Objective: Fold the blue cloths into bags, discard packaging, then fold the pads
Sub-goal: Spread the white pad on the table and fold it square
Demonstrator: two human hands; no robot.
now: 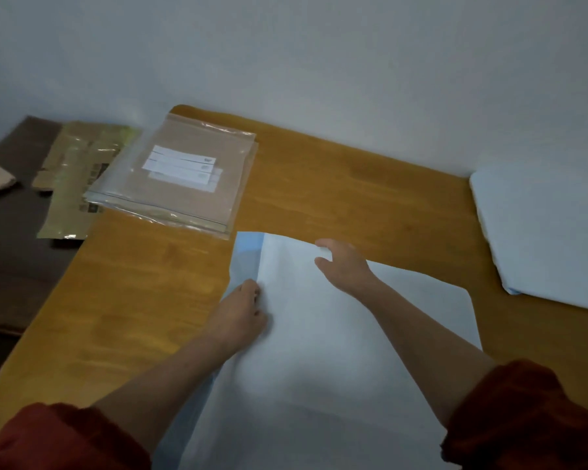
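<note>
Station: wooden table [319, 184], head view, dim light.

Pad [336, 351]: lies flat on the near half of the table, directly in front of the person and running off the bottom of the view. White face is up. A blue strip [248, 252] shows along its far left side, where the white layer stops short of the edge beneath.

Left hand [243, 310]: at the left border of the white layer, fingers curled down onto it. It looks like a pinch on that edge, though blur leaves this unsure.

Right hand [345, 264]: at the far edge of the pad, thumb and fingers spread apart with white showing between them, touching the edge and not closed on it.

Other items: stack of clear bags [174, 184] with white labels at the far left of the table. Brown paper packaging [78, 178] lies beyond it on a dark surface. A pale folded stack [543, 232] sits at the right end.

Judgement: the pad-folding step is in hand, with a fold being squared up.

Method notes:
- Hold the left border still as the anchor.
- Sweep the right palm outward from the centre to push air out.
- Bring the edges level, so the blue strip is even along its length, before creasing.
- Press the crease from the middle toward the corners.
- The thin sheet will likely slide on the smooth wood, so keep one hand bearing down throughout.
</note>
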